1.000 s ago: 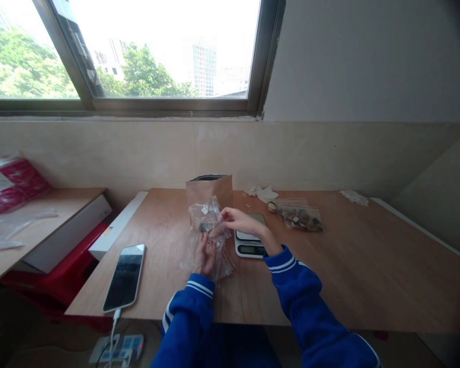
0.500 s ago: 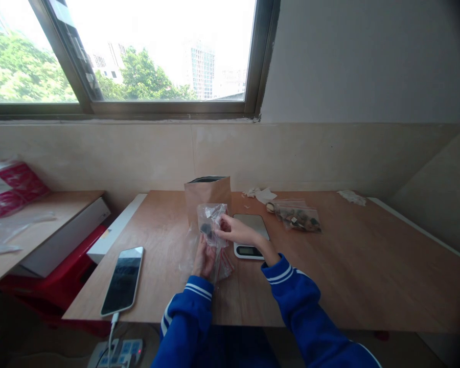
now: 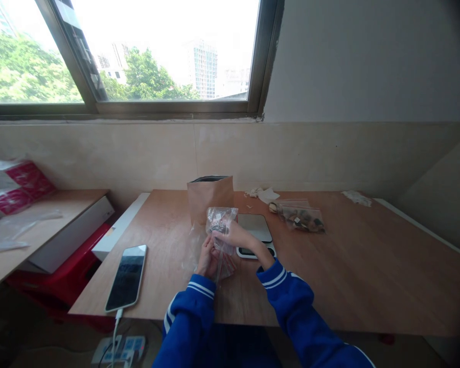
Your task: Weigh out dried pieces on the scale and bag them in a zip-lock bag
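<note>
A small clear plastic bag (image 3: 227,246) with dark contents and a small white label is held up in front of me. My left hand (image 3: 207,257) pinches its lower left side. At its right side is my right hand (image 3: 233,236), its fingers closed at the bag and seen partly through the plastic; whether they are inside or behind it I cannot tell. More clear bags with red zip edges (image 3: 227,267) hang under my left hand. Just behind stands an upright brown paper pouch (image 3: 209,197), its top open. A white kitchen scale (image 3: 257,227) lies right behind my right wrist.
Filled zip bags (image 3: 304,219) lie right of the scale, with crumpled white tissue (image 3: 267,194) behind. A phone (image 3: 127,278) on a charging cable (image 3: 117,327) lies at the left. Another tissue (image 3: 357,198) is at the far right. A red stool (image 3: 61,276) stands between the tables.
My right hand has shifted from pinching the bag's upper right edge to lower, with its fingers now partly covered by the plastic. The bag has turned and moved slightly right.
</note>
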A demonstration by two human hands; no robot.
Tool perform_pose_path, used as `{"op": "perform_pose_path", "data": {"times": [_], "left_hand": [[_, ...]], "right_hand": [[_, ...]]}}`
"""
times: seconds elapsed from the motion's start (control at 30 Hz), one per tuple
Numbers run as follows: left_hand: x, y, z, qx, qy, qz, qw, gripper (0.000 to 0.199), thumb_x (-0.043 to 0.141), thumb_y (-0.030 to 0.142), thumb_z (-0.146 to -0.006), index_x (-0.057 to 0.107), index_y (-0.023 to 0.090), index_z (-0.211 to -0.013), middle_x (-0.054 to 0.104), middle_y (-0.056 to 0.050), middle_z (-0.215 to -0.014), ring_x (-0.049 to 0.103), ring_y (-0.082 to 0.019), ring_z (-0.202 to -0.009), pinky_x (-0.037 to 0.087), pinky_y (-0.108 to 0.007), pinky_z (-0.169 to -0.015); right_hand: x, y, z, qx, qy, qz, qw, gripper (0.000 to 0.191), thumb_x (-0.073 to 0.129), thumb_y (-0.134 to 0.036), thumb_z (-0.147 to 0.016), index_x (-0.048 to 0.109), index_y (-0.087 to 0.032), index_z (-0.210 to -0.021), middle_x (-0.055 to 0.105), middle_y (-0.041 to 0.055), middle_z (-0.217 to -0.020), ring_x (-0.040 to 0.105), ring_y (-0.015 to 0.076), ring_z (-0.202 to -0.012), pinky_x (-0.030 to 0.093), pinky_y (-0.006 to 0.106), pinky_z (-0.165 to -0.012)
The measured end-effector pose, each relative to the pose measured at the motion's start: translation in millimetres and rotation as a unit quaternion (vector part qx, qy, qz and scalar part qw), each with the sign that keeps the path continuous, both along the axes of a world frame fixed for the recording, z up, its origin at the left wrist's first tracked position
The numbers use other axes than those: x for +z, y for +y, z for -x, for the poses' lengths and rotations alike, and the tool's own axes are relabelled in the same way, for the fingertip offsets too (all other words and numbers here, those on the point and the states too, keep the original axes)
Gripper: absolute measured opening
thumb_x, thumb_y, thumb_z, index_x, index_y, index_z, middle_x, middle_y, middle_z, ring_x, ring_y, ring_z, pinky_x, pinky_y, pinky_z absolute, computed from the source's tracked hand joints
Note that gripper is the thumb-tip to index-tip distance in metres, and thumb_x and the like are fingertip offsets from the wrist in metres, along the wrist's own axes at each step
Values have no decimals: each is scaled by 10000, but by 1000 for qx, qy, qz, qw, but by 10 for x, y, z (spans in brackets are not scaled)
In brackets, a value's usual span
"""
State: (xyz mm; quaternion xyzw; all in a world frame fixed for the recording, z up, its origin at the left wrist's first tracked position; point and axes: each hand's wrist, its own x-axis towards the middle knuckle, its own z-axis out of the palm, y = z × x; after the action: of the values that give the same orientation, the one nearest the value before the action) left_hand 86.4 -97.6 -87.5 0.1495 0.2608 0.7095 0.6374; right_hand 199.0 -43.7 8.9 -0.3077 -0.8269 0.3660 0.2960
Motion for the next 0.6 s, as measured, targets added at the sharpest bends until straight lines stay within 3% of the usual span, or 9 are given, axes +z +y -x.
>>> {"op": "perform_pose_path", "data": {"times": [0.07,0.17,0.3,0.4,0.5,0.6], "left_hand": [[-13,5,-4,-1,3,1,1000,284,808,250,-692,686,158,-931,732,-23,-884,680,-127,-714,549,-234,-699],[-28,22,0,8,-1,-9,1000,220,773,218,-732,683,164,-926,734,-19,-901,689,-128,-758,552,-226,-729],[-40,51,36,29,-40,3,999,133,617,188,-873,688,154,-979,734,-54,-995,692,-150,-911,545,-243,-846],[-39,61,63,37,-85,29,995,225,497,224,-949,693,159,-1036,724,-76,-1067,648,-205,-1092,508,-298,-972],[-20,57,72,41,-113,46,992,287,444,245,-973,677,175,-1126,701,-87,-1151,573,-242,-1225,483,-358,-1034],[13,51,69,46,-127,52,989,331,433,221,-978,625,216,-1247,672,-79,-1224,568,-240,-1233,500,-377,-1024]], "right_hand": [[15,-17,-7,-24,10,1,1000,236,621,-277,-799,596,-152,-997,657,68,-972,606,198,-860,475,324,-819],[64,-32,-6,-39,0,-8,999,155,638,-260,-797,617,-153,-907,655,55,-924,594,183,-829,464,303,-793],[184,-73,-49,-39,14,-2,999,131,662,-276,-777,628,-172,-849,633,25,-855,558,166,-771,452,285,-737],[328,-61,-126,-43,88,10,995,153,621,-328,-809,619,-189,-872,634,22,-851,558,172,-785,452,282,-725],[522,77,-164,-100,163,-6,982,221,602,-402,-826,617,-197,-907,627,22,-828,542,168,-748,444,282,-698],[738,331,-91,-140,220,-30,965,279,606,-449,-820,605,-194,-934,610,17,-801,522,158,-707,436,277,-672]]}}
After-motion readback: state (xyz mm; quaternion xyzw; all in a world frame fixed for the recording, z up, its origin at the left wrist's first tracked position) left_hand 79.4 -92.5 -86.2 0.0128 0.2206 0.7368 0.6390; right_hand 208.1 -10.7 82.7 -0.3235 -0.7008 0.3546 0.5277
